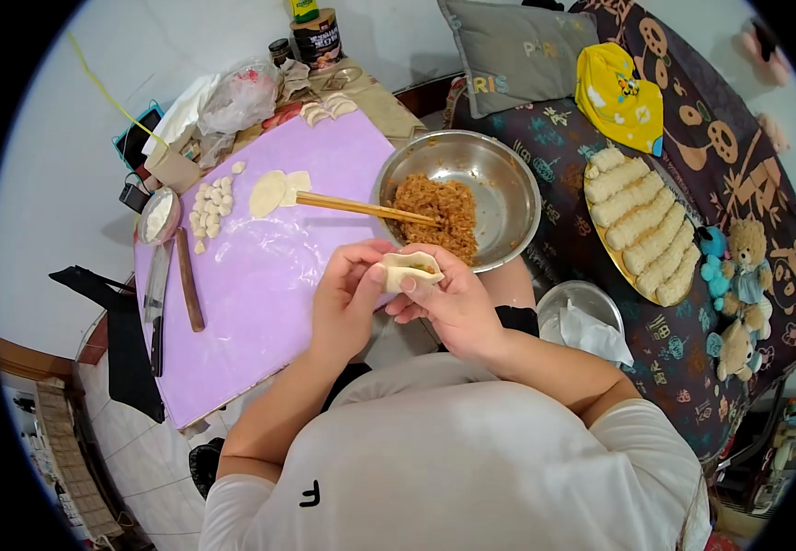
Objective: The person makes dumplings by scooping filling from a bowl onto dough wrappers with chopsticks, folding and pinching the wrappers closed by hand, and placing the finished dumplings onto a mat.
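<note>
Between my two hands is a dumpling (411,270), its wrapper folded up around a little filling that shows at the right side. My left hand (354,292) pinches its left side with thumb and fingers. On the other side, my right hand (450,298) grips it, thumb in front and fingers behind. Just beyond them stands a steel bowl (509,197) with brown minced filling (436,216) heaped in it. A pair of chopsticks (361,207) rests with its tips in the filling. Flat round wrappers (269,193) lie on the purple mat (251,303).
Left on the mat are small dough pieces (211,209), a rolling pin (189,280), a knife (156,312) and a bowl of flour (160,217). Finished dumplings (328,108) sit at the far edge. A plate of long pale rolls (644,225) lies on the sofa, right.
</note>
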`<action>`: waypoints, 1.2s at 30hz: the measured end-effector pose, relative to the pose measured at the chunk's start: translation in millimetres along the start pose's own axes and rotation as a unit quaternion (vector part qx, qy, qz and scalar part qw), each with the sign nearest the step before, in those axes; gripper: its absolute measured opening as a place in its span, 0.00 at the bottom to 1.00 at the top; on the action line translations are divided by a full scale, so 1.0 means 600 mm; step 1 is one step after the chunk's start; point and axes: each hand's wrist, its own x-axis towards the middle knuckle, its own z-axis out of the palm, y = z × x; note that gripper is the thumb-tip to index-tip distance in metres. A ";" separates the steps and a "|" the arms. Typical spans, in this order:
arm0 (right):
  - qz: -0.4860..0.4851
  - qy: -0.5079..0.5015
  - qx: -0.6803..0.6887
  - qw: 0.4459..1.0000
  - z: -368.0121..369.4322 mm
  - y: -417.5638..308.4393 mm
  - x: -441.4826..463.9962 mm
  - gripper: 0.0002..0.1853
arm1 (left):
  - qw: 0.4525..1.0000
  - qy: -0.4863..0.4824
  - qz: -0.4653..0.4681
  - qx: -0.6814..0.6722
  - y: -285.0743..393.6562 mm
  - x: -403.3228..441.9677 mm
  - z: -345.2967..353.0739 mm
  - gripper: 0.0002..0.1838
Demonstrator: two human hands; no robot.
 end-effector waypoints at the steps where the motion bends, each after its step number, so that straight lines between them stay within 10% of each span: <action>1: -0.009 0.004 -0.006 1.000 0.002 0.000 0.000 0.19 | 0.996 0.003 -0.055 -0.075 0.011 -0.005 0.007 0.24; 12: -0.199 0.008 -0.022 0.980 0.017 0.011 0.004 0.28 | 0.999 0.011 -0.033 -0.030 0.001 -0.026 -0.012 0.29; 22: -0.183 0.043 -0.100 0.977 -0.010 0.034 0.004 0.12 | 0.997 0.013 0.071 -0.009 -0.008 -0.030 -0.021 0.20; 36: -0.236 0.016 -0.183 0.954 0.006 0.013 0.020 0.15 | 0.991 0.035 0.037 -0.121 -0.006 -0.042 -0.022 0.19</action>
